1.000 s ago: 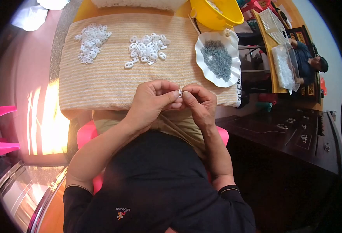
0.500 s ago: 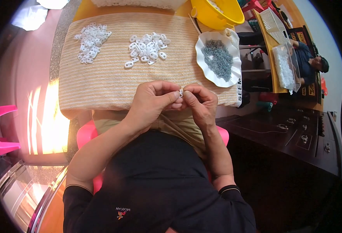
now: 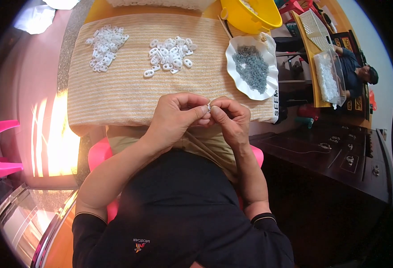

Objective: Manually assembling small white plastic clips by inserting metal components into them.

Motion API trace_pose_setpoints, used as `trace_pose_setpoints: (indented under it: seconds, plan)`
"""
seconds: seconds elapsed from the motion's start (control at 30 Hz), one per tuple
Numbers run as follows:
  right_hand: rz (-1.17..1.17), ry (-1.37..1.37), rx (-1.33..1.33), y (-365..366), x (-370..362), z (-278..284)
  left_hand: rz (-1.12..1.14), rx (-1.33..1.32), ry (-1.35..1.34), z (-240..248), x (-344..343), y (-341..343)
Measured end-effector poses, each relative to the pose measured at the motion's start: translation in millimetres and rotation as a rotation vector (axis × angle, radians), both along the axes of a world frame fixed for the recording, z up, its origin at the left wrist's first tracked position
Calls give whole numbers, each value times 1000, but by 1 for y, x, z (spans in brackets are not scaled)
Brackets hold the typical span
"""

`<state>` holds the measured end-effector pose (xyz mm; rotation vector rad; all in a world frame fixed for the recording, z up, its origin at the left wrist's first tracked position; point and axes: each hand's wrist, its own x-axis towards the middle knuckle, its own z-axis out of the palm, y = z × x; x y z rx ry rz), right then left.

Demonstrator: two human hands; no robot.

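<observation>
Both the left hand (image 3: 176, 116) and right hand (image 3: 230, 118) pinch one small white piece (image 3: 209, 107), probably assembling it, so the next move needs fine pressing.

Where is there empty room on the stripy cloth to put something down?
The striped cloth is bare between the two piles of white pieces and both hands. It's crowded at the right edge near the white dish.

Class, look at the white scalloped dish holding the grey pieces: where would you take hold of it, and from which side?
Grip the white scalloped dish by its bare wavy rim at the near edge, coming from the person's side. The grey pieces are heaped in the middle and the yellow bowl crowds the far edge. Probably pinch thumb over, fingers under, keeping it level.
</observation>
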<state>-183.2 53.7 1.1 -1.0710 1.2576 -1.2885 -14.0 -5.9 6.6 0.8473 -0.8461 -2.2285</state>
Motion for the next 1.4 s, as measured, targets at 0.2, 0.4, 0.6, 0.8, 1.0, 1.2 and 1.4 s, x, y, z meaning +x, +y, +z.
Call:
trace_pose_setpoints:
  seconds: [0.2,0.4,0.6,0.8,1.0,1.2,1.4]
  plan:
    - [27,-20,41,-2,2,8,-5,-41,-22,-1,0,0]
    - [51,-16,32,-2,2,8,20,-89,-17,-5,-1,4]
    - [71,-84,43,0,-1,-1,20,-119,-3,-3,-1,4]
    - [42,-88,48,-1,0,5,10,-75,22,3,0,1]
    - [2,-94,38,-6,6,21,45,-28,95,2,2,-1]
    - [-27,75,31,-25,0,26,155,17,127,9,8,-7]
    - [17,739,-234,-76,9,14,265,2,211,12,13,-12]
